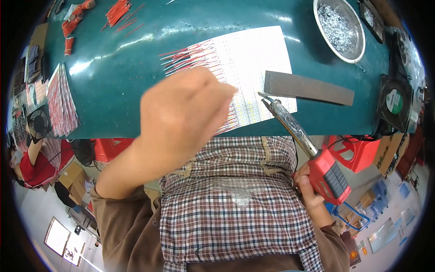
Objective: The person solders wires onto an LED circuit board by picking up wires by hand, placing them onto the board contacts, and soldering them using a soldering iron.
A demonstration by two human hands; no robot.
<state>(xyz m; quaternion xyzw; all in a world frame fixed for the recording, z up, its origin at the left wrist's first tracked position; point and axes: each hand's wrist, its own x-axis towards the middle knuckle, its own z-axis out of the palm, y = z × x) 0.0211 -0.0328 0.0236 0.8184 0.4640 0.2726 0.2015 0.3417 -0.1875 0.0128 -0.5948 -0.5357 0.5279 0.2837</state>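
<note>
A sheet of white LED circuit strips (253, 59) lies on the green tabletop, with red and white wires (195, 56) sticking out from its left edge. Over that wired edge is my left hand (183, 106), its fingers pinched together. Whatever the fingertips hold, if anything, is hidden. My right hand (309, 185) grips a red soldering gun (330, 174) by its handle, low at the right. The gun's long metal barrel points up and left, and its tip sits above the sheet's right part. Close to the tip, a flat dark bar (312, 87) rests partly on the sheet.
A metal bowl (361, 50) with silvery bits stands at the far right, and a black fan (393, 100) below it. Loose red wires (118, 12) and a wire bundle (62, 102) lie on the left. Another person (38, 158) sits beyond the left.
</note>
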